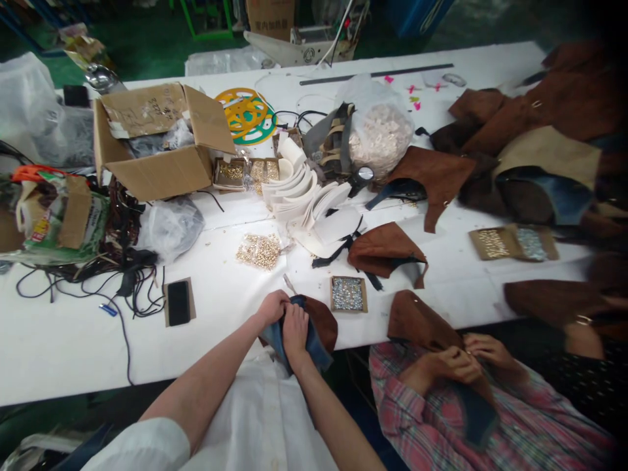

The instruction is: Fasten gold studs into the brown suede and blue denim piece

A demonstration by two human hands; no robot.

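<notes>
At the table's near edge, a brown suede shoe upper [321, 320] with a blue lining is held between my two hands. My left hand [273, 307] grips its left edge with bent fingers. Close beside it, my right hand [296, 328] has its fingers closed on the blue lining side. Whatever small part may be between the fingertips is hidden. Just beyond my hands lies a small metal tool [288, 283], too blurred to name. A small box of silvery metal pieces [348, 294] sits to the right of the upper.
Ahead lie a bag of gold-coloured pieces [258, 251], white curved sheets [299, 190] and another brown upper [387, 248]. A phone [178, 303], cords and a cardboard box [157, 171] are on the left. At right, a co-worker's hands [461, 360] hold a brown upper.
</notes>
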